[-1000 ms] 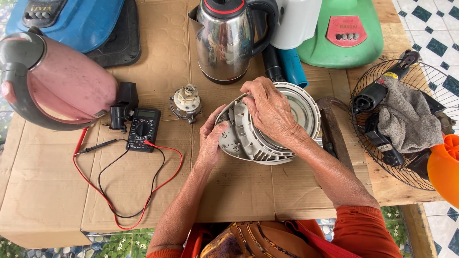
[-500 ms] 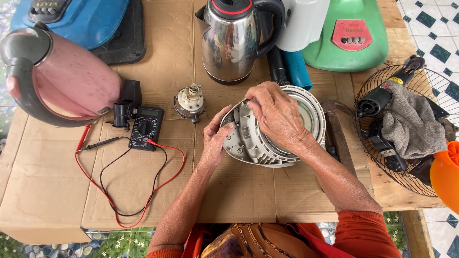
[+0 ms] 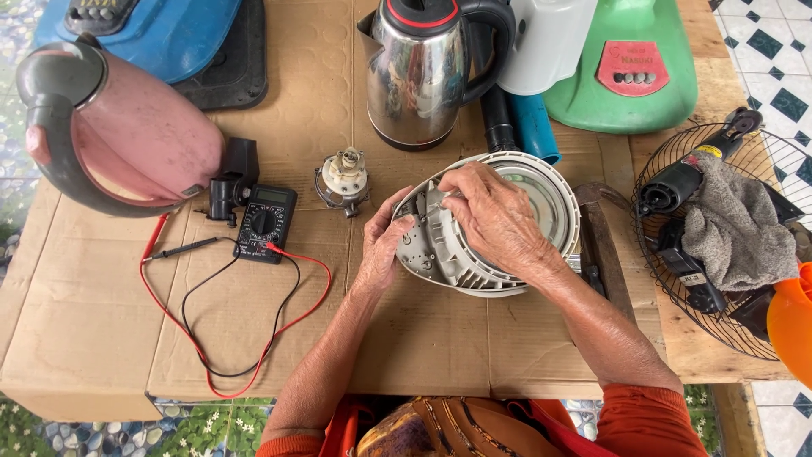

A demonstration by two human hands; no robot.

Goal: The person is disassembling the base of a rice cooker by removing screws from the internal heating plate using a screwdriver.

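A round grey-and-white appliance base, turned bottom-up, lies on the cardboard-covered table. My left hand grips its left rim. My right hand lies across the top of it, fingertips pressed into the opened inner part at the upper left. A small round switch part with a white top stands just left of the base. A black multimeter lies further left, with red and black leads looping toward the table's front edge.
A steel kettle stands behind the base, a pink kettle at far left. Blue and green appliances and a white jug line the back edge. A wire fan guard at right holds a grey cloth and black tools. An orange object sits at the right edge.
The camera view has shifted slightly. Both hands stay on the appliance base, with the right fingers working a little further toward its upper left.
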